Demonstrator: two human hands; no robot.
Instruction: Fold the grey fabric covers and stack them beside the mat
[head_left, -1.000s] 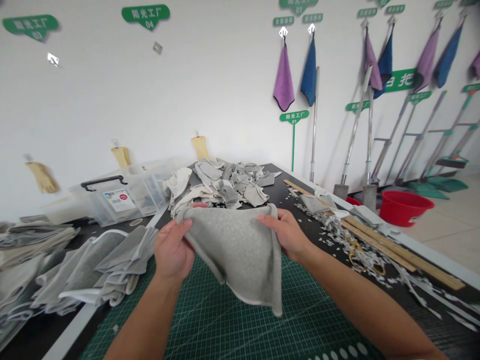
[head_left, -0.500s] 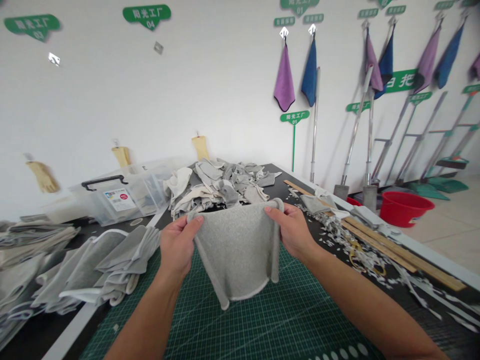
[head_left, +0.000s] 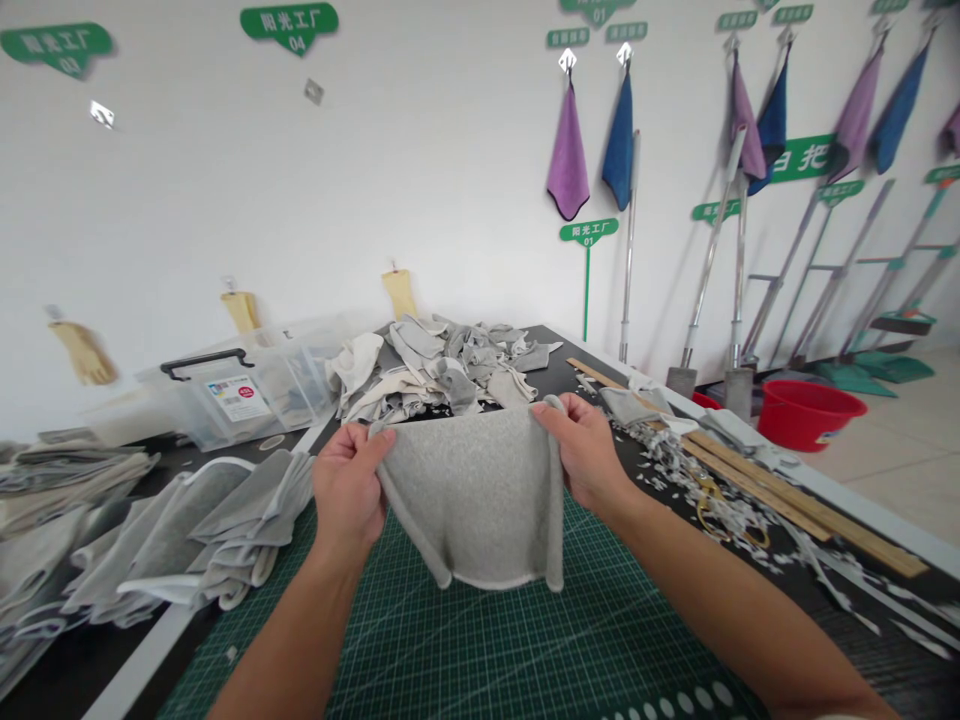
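A piece of grey fabric (head_left: pixel 480 500) hangs between my two hands above the green cutting mat (head_left: pixel 450 655). My left hand (head_left: pixel 350 480) pinches its upper left corner, thumb on the near side. At the upper right corner, my right hand (head_left: pixel 585 445) grips it the same way. The top edge is stretched nearly straight, while both side edges curl inward and the lower edge hangs free. Right behind the fabric lies a heap of grey and cream fabric scraps (head_left: pixel 457 365).
Folded grey fabric pieces (head_left: pixel 187 530) lie left of the mat, near a clear plastic box (head_left: pixel 232 395). To the right are wooden rulers (head_left: pixel 795 490), gold-handled scissors (head_left: pixel 712 505) and small white clippings. A red basin (head_left: pixel 810 412) stands on the floor beyond the table.
My hands have spread slightly apart, pulling the top edge wider. The fabric's lower left corner has swung up a little, and its lower right corner hangs lower.
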